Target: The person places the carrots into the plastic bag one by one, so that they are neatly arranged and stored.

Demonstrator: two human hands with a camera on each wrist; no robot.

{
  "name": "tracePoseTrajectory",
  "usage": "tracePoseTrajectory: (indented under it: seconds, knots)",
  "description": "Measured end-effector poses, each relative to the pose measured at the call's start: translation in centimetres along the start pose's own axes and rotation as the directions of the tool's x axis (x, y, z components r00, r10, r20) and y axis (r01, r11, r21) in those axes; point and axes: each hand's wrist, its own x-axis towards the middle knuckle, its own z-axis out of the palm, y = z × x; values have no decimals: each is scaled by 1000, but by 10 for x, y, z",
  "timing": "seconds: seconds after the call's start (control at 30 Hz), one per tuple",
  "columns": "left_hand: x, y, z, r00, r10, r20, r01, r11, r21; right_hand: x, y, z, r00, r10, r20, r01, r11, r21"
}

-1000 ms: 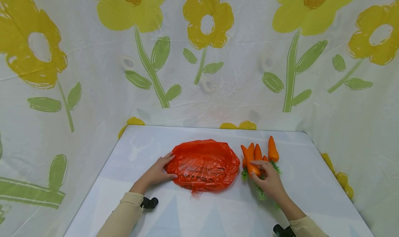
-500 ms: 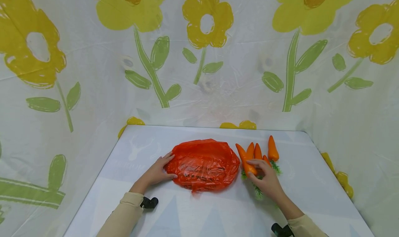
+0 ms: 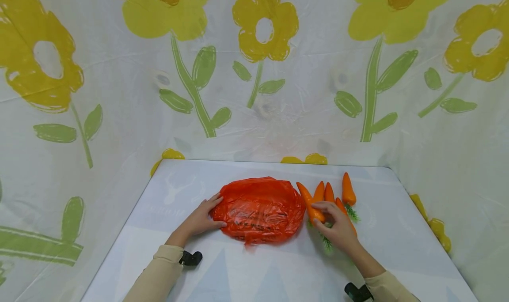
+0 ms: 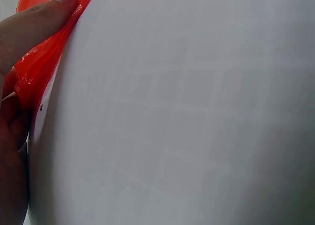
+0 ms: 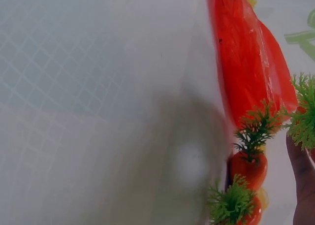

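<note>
A crumpled red plastic bag [image 3: 258, 211] lies on the table. My left hand [image 3: 199, 218] holds its left side, thumb along the near edge; in the left wrist view the thumb [image 4: 34, 28] lies over the red film. Right of the bag, my right hand [image 3: 338, 227] pinches an orange toy carrot [image 3: 308, 200] between thumb and fingers, its tip slanting up-left to the bag's right edge. Its green leafy top [image 5: 305, 116] shows in the right wrist view. Several more carrots [image 3: 329, 192] lie behind and under this hand, partly hidden.
One carrot [image 3: 347, 189] lies apart, farther back to the right. The white patterned table [image 3: 246, 275] ends at a back edge against a flower-printed curtain [image 3: 302, 107]. Each wrist carries a small black camera, such as the left wrist camera [image 3: 191, 258].
My right hand has moved slightly left with the carrot, bringing its tip to the bag's edge and uncovering more of a carrot behind. My left hand and the bag have stayed in place.
</note>
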Motion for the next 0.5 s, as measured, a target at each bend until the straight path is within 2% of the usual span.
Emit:
tracePoseTrajectory:
  seconds: [0.2,0.5]
  knots:
    - [0,0,-1,1000,15,0,-15,1000,4,3,0,3,999,-37,4,37,999,14]
    - [0,1,-1,1000,10,6,-10,1000,-12,5,-7,7,998,5,68,-10,998,65]
